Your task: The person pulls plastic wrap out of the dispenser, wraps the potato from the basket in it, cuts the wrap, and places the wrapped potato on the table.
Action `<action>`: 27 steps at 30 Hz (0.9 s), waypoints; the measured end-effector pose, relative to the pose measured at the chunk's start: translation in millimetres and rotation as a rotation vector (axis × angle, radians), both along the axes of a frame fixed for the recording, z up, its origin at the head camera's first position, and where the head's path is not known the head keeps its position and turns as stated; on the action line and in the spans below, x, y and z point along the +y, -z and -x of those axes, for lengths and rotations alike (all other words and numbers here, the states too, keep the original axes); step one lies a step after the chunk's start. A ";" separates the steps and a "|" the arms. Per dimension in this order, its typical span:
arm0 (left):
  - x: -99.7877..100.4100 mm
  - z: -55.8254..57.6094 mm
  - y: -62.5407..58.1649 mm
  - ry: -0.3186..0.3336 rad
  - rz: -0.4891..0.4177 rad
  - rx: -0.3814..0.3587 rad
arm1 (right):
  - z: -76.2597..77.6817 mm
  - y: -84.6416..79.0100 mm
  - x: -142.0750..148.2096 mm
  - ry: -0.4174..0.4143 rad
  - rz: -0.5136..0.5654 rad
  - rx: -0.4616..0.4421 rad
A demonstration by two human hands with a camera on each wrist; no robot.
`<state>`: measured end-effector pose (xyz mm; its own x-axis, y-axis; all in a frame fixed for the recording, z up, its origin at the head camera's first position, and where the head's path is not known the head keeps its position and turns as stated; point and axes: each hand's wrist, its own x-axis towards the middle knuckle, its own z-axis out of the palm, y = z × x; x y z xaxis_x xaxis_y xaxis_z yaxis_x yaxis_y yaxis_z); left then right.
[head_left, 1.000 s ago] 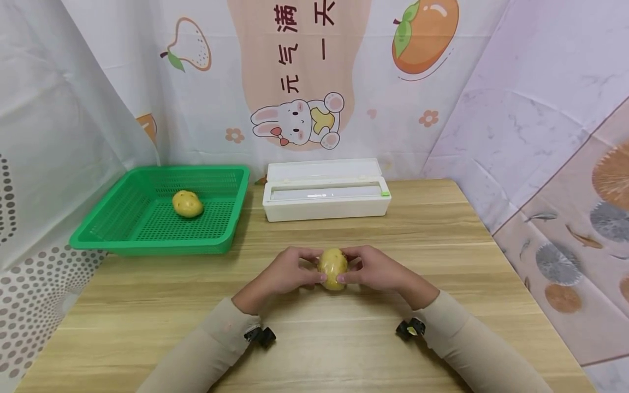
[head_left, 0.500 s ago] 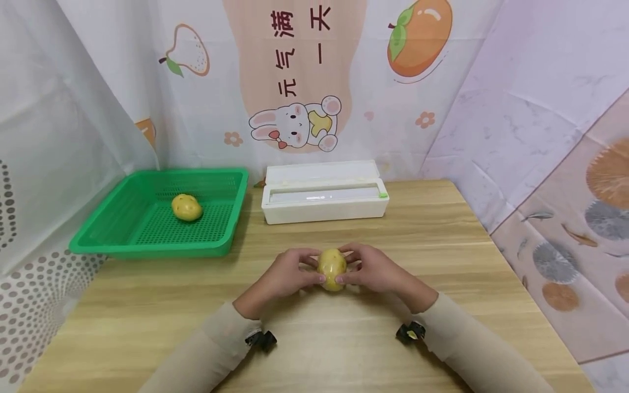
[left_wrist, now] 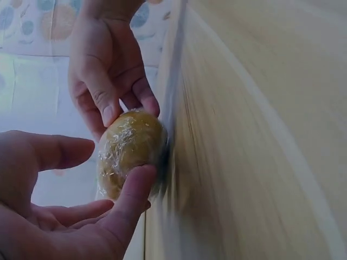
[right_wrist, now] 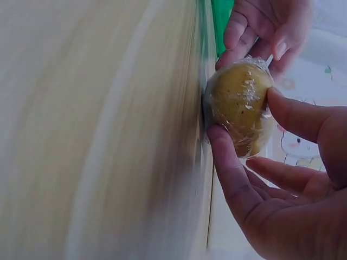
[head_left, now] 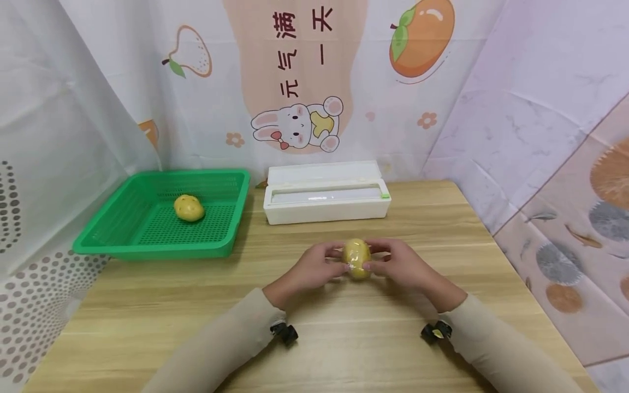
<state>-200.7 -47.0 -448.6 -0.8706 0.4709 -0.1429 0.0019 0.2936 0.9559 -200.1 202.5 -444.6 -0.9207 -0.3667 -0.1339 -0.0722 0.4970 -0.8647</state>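
Head view: wood-grain worktop [head_left: 363, 349], printed cloths [head_left: 196, 125] around; green basket [head_left: 162, 251] with single potato [head_left: 189, 208] at far left corner, white box [head_left: 326, 213], lid raised, near far edge. Mid-worktop, left hand [head_left: 318, 266] and right hand [head_left: 399, 262] together, gripping film-wrapped potato [head_left: 357, 255]; both shifted rightward since earlier frame. Sleeves [head_left: 221, 346] cut off below; potato's underside hidden.

Yellow potato [head_left: 357, 257], green basket [head_left: 157, 251], white box [head_left: 326, 213]

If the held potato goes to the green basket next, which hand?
Likely the left hand: it's at the held potato and nearer the green basket; the right hand is on the potato's far side.
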 end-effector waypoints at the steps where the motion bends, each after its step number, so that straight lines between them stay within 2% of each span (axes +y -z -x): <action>1: 4.2 0.9 -0.2 0.004 -0.013 -0.010 | 0.0 0.1 4.6 0.010 0.005 -0.005; 8: 35.1 10.5 -0.9 0.010 -0.102 -0.063 | 2.4 -0.6 32.9 0.074 0.009 0.007; 10: 44.2 14.1 -0.5 0.018 -0.095 -0.059 | 3.3 -1.0 40.6 0.089 0.005 0.013; 14: 61.5 22.4 2.6 0.013 -0.031 -0.002 | 6.2 0.1 54.7 0.133 0.010 -0.007; 17: 74.6 27.7 4.2 -0.002 0.000 0.024 | 10.4 3.1 65.1 0.169 0.065 -0.066; 22: 97.0 36.9 5.9 -0.039 0.039 0.060 | 20.5 6.0 80.4 0.203 0.225 -0.159; 27: 117.9 47.1 6.6 -0.083 -0.031 0.054 | 34.0 5.3 94.1 0.233 0.301 -0.190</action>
